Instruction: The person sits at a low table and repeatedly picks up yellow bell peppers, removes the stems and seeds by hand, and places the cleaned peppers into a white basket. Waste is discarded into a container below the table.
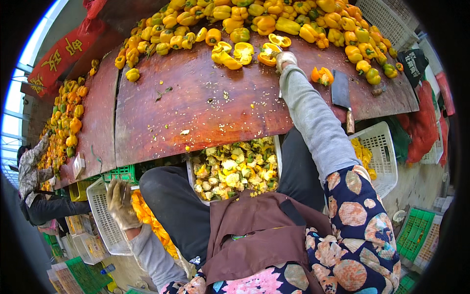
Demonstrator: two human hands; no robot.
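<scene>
My right hand, in a pale glove, reaches across the table to a halved yellow-orange bell pepper; its fingers are partly hidden, and whether it holds a tool or the pepper is unclear. Beside it lie cut yellow pepper pieces. My left hand, in a soiled glove, is at the white basket of orange pepper pieces, fingers spread, with nothing visible in it. A crate of cores and trimmings sits between the knees. A cleaver lies at right, near an orange pepper.
Whole peppers are heaped along the table's far side. The cleaver's wooden handle overhangs the near edge. A white basket with yellow pieces stands at right. At far left, another person works by more peppers.
</scene>
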